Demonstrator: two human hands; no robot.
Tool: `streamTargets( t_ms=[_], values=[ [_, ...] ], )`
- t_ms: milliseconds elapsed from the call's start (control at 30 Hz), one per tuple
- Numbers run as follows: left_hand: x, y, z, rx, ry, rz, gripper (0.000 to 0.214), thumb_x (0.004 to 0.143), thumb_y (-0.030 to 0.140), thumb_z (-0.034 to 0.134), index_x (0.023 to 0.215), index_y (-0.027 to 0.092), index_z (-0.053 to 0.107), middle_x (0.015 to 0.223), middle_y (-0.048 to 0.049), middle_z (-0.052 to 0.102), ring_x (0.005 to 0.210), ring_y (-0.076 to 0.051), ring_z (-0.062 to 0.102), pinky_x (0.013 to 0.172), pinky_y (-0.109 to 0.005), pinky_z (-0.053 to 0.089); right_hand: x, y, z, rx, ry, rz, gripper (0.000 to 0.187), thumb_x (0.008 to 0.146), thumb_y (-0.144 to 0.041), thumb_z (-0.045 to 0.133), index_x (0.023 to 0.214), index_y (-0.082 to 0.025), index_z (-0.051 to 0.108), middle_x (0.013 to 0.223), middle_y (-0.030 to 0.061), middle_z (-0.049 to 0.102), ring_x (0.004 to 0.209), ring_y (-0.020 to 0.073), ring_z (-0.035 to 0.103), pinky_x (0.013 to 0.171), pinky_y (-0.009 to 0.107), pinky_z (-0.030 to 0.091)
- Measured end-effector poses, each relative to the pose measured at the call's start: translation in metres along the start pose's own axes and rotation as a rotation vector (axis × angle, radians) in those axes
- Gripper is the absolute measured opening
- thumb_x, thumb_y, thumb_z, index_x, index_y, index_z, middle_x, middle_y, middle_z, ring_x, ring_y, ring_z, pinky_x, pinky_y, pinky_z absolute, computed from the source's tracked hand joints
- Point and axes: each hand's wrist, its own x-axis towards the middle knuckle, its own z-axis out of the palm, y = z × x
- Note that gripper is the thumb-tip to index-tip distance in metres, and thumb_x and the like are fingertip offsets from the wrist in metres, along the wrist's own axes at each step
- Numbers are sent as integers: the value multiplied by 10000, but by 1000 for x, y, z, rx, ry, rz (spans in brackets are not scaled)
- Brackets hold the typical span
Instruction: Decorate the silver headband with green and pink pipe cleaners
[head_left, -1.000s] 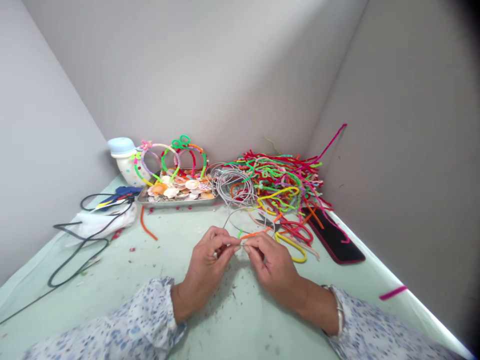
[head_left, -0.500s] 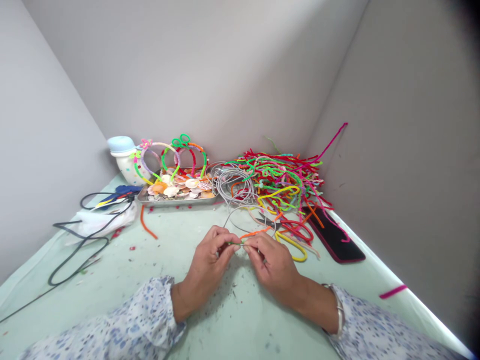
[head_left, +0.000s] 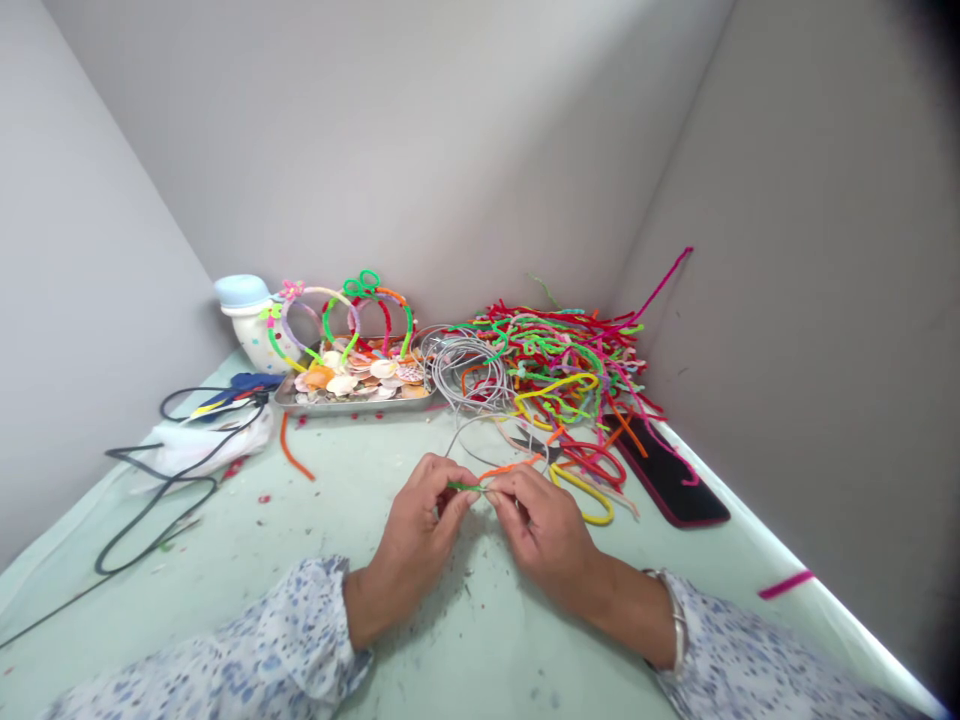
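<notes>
The left hand (head_left: 416, 535) pinches a green strip (head_left: 462, 487) between closed fingertips. Just beside it, the right hand's (head_left: 551, 540) thumb and finger press together on grey wire (head_left: 480, 416).

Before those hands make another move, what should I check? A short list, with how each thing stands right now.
1. Left hand has a grip: ok, thumb and finger pinch the green strip.
2. Right hand has a grip: cannot tell; its fingertips are pinched shut, but what lies between them is too small to make out.
3. Wire apart from the scissors: cannot tell; the loop overlaps the blades in this view.
4. Black cable away from both hands: ok, it lies off to the left.
5. Tray away from both hands: ok, it sits farther back, with shells in it.
</notes>
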Motion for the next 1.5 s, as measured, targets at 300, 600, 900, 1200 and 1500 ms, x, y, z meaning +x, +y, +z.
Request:
streamTargets(
  t_ms=[300,600,900,1200,1500],
  values=[
    [1,4,-2,36,-60,-7,120,877,127,526,866,201,620,828,-15,561,788,-157,539,702,-261,428,0,1,0,-6,-38,-7,150,943,-180,429,893,-195,570,799,38,603,726,166,558,659,280,426],
    [2,6,-3,0,-125,-37,136,903,155,489,819,190,589,805,-9,538,778,-156,525,712,-270,406,0,4,0,17,-72,-9,137,940,-167,434,874,-192,551,790,23,577,719,153,540,656,266,400],
    [-1,3,-2,-64,-128,-106,142,943,251,445,1006,196,559,924,-27,560,849,-168,537,760,-291,421,2,4,1,55,-40,41,131,936,-159,446,893,-188,567,797,22,575,731,152,549,666,260,401],
    [3,4,-4,-6,-174,-116,209,946,270,417,853,177,579,807,-14,529,798,-172,514,744,-287,388,2,5,1,62,-71,26,123,932,-160,452,851,-191,539,783,18,563,719,149,534,668,258,395],
    [1,3,-4,-37,-214,-151,230,940,288,409,783,178,537,742,2,516,730,-162,489,698,-271,370,1,4,0,75,-93,-15,126,940,-166,442,874,-192,546,798,25,578,741,153,544,684,260,407]
  ],
)
